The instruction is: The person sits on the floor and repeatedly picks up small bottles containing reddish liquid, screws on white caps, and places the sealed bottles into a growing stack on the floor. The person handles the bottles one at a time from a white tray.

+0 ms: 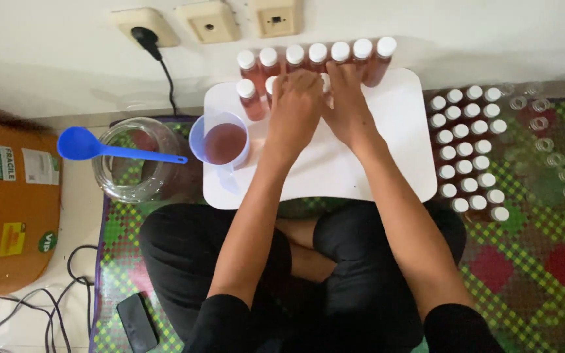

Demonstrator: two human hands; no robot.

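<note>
A person sits cross-legged on a checked green mat (524, 274), a small white table (393, 150) across the lap at frame centre. The left hand (293, 111) and right hand (348, 108) lie side by side, curled over a bottle (271, 85) in the second row; whether either grips it cannot be told. A row of white-capped bottles (315, 59) of reddish liquid lines the table's far edge against the white wall (47, 59). A measuring cup (220, 140) sits at the table's left edge, beside a glass jar (132, 163) bearing a blue ladle (99, 147). More capped bottles (469, 150) stand at right.
</note>
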